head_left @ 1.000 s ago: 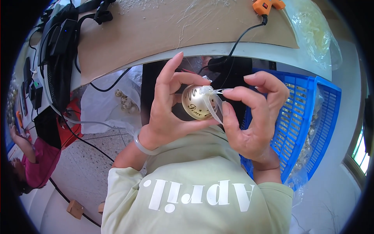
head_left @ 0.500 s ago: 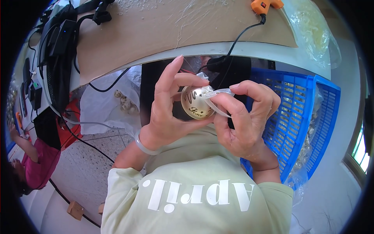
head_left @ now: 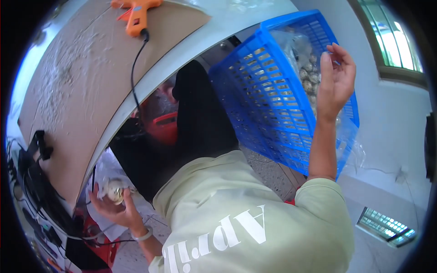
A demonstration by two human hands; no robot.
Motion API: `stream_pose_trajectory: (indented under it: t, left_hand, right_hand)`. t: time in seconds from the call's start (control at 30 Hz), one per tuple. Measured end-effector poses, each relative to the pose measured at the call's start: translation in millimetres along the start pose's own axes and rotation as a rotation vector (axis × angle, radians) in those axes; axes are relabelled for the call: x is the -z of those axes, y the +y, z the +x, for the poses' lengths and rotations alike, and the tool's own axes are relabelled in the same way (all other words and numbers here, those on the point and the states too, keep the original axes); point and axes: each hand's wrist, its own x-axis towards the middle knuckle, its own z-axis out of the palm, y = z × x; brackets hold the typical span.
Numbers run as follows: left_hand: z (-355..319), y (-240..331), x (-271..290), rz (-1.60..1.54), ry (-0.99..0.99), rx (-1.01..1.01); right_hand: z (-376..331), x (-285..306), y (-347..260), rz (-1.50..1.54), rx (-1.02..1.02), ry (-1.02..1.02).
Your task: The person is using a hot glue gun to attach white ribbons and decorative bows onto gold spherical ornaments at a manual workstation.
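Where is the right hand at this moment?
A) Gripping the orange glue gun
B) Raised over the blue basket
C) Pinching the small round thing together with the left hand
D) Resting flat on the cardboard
B: the right hand is up over the blue basket, apart from the left hand, which alone holds the small round thing.

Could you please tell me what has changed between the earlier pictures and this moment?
The right hand let go of the small round gold-coloured piece and reached up over the blue basket, its fingers open. The left hand swung out low to the person's left, keeping the piece. The view turned towards the basket. The orange glue gun stayed on the table.
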Motion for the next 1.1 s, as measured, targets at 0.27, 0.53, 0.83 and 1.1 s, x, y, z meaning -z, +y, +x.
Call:
stream_pose_trajectory:
  t: [0.27,0.53,0.83,1.1]
  left_hand:
    - [-37,-91,58,0.194,0.154,0.294]
    - [-76,-197,103,0.570,0.022,0.550]
    - [-42,-77,100,0.642,-0.533,0.548]
    - [18,27,69,-0.125,-0.598,0.458]
  right_hand:
    - [-11,88,205,-0.421,-0.973,-0.876]
    - [-127,30,371,-0.127,-0.840,-1.368]
    - [-96,76,331,-0.244,-0.946,-1.105]
    - [56,160,207,-0.117,-0.807,-0.405]
